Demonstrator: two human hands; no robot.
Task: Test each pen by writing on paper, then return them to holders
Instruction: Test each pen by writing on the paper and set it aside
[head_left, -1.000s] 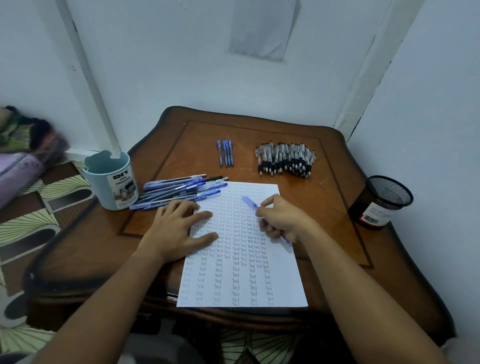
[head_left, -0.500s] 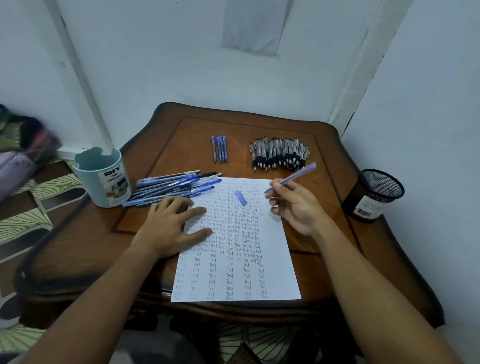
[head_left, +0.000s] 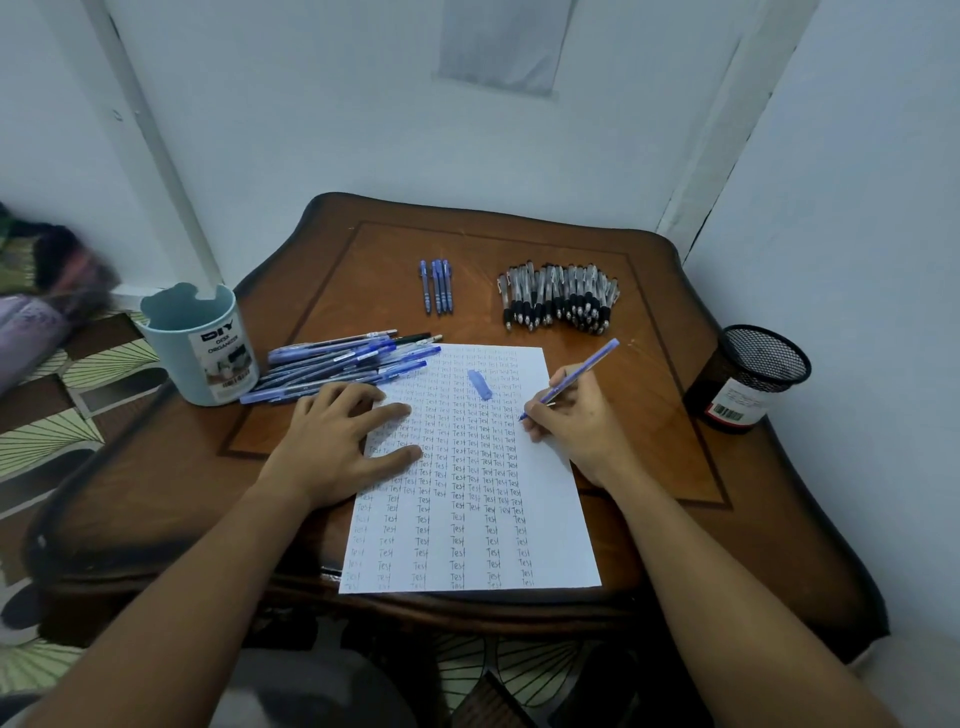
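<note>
Brown wooden counter (head_left: 649, 312) in front of me; paper sheet (head_left: 550, 525) at the near centre, its bottom edge at the counter's front edge; loose blue pens (head_left: 337, 369) just left of it; teal holder (head_left: 200, 353) far left; four blue pens (head_left: 436, 286) at back; black-grip pen pile (head_left: 561, 299) beside them; mesh holder (head_left: 748, 379) on the right edge.
</note>
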